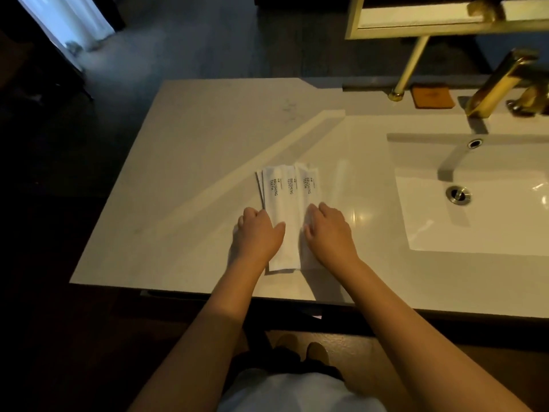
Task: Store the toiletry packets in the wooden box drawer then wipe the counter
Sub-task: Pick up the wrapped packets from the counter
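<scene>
Several long white toiletry packets (286, 200) printed "BRUSHING TEETH" lie side by side and partly overlapped on the pale counter (184, 179), near its front edge. My left hand (258, 233) rests on the left side of the stack, thumb laid across a packet. My right hand (328, 230) presses on the right side, fingers curled over the rightmost packet. Both hands cover the packets' lower halves. No wooden box or drawer is in view.
A white sink basin (475, 221) with a metal drain (458, 194) is set into the counter at the right. A gold tap (499, 84) stands behind it. A brown pad (432, 96) and a gold post (408, 69) sit at the back. Dark floor lies to the left.
</scene>
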A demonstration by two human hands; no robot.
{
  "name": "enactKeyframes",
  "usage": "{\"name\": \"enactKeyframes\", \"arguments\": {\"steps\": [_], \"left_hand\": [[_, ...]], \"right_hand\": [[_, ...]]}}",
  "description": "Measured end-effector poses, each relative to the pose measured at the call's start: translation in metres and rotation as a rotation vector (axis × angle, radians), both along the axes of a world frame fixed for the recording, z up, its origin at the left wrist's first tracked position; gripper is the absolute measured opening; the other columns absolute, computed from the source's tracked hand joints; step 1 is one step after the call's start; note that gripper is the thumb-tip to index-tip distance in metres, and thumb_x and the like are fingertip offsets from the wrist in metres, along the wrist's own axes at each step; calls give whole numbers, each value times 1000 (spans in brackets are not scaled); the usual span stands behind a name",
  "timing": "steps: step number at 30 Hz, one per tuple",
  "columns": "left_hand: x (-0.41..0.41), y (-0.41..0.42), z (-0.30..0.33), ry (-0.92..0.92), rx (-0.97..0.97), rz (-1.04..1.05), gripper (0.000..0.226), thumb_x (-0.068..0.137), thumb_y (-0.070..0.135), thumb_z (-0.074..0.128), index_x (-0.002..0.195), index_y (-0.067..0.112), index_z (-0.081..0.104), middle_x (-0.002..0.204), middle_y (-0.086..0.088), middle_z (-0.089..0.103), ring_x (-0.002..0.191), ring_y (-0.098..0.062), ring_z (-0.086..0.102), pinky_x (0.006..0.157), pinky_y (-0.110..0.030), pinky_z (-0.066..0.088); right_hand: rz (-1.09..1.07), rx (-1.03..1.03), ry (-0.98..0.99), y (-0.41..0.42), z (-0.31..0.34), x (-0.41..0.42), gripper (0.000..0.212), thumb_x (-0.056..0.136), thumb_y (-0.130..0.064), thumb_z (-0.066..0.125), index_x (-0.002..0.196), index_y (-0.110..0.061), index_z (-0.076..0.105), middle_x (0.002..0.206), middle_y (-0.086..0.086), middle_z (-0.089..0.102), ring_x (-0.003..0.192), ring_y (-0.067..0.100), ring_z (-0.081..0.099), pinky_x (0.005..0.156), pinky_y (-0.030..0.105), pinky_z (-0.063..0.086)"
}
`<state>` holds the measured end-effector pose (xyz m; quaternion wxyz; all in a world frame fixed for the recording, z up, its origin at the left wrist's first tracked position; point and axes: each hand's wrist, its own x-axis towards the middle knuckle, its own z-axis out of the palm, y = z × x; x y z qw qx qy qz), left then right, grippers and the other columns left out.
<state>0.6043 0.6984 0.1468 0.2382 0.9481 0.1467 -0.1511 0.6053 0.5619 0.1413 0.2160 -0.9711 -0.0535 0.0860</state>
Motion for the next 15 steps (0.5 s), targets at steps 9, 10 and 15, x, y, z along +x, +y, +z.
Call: {"name": "enactKeyframes", "arguments": {"steps": [9, 10, 15], "left_hand": [[3, -1, 13, 115, -624, 251, 43, 84, 11, 58, 125, 17, 45, 122, -5, 59, 106, -28, 61, 87, -48, 55], [4, -1, 12, 121, -657, 280, 45, 84, 10, 59, 125, 18, 43, 120, -4, 58, 105, -28, 61, 87, -47, 55], [-1, -2, 10, 221, -899, 392, 52, 78, 4, 68, 126, 5, 49, 115, -12, 64, 103, -28, 63, 91, -44, 53]], "right_hand": [[-248, 466, 224, 14, 19, -5, 34, 96, -9, 37, 124, -3, 54, 131, 15, 57, 118, 30, 53, 103, 34, 39], [-266, 490, 244, 15, 19, -6, 35, 96, -9, 37, 126, -4, 53, 134, 13, 55, 120, 29, 52, 104, 35, 38], [-333, 611, 286, 11, 16, -11, 30, 86, -13, 57, 116, -10, 60, 118, 8, 64, 105, 20, 60, 91, 30, 47]]}}
